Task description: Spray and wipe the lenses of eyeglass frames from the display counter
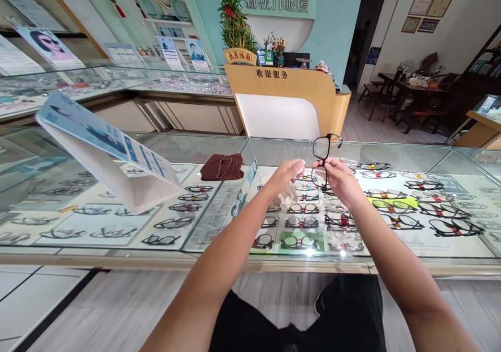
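Note:
My right hand (pixel 340 179) is closed on a pair of black-framed glasses (pixel 324 152), held upright on end above the glass counter (pixel 219 148). My left hand (pixel 285 174) is just left of it, fingers pinched on a pale cloth (pixel 288 190) that hangs below the hand. The two hands are close together, nearly touching. Under the glass lie rows of display spectacles (pixel 299 221).
A tilted blue-and-white sign stand (pixel 105 151) sits on the counter at left. A brown cloth (pixel 222 166) lies near the middle. Beyond stands a wooden cashier desk (pixel 285 96) with a plant. More display cases run along the left; dark tables and chairs are at right.

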The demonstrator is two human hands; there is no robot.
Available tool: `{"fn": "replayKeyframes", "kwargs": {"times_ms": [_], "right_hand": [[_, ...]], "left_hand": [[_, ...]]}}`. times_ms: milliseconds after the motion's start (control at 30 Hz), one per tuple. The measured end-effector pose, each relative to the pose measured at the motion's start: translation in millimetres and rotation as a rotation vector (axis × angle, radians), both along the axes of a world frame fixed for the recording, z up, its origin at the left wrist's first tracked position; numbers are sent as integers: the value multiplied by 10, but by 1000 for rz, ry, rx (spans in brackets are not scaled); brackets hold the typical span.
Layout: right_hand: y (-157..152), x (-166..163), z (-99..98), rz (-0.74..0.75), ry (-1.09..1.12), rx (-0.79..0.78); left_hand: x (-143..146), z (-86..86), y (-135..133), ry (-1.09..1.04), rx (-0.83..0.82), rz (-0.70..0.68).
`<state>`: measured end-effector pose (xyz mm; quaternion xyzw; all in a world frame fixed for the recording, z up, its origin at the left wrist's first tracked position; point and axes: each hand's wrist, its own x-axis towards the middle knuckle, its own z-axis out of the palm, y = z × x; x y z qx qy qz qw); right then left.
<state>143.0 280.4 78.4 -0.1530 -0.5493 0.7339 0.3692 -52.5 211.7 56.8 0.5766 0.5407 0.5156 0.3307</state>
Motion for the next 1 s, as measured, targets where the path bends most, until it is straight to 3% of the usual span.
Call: {"fn": "replayKeyframes", "kwargs": {"times_ms": [133,367,533,733,900,1000], "right_hand": [[25,7,-3,-18,3,-1],[36,6,-30,-13,-7,-11],[27,6,-20,-3,4,-4],[11,8,1,7,-12,-6],[-9,2,15,7,0,-23],[-19,7,36,0,10,-34]], "left_hand": [[-297,-105,131,-102,-7,455],[-891,-335,227,-56,-88,890],[-1072,-485,189,7,-148,1020],[-1070,-542,171,80,-174,1032],[-946,-405,106,137,-115,1107],[-803,-217,33,281,141,1294]]}}
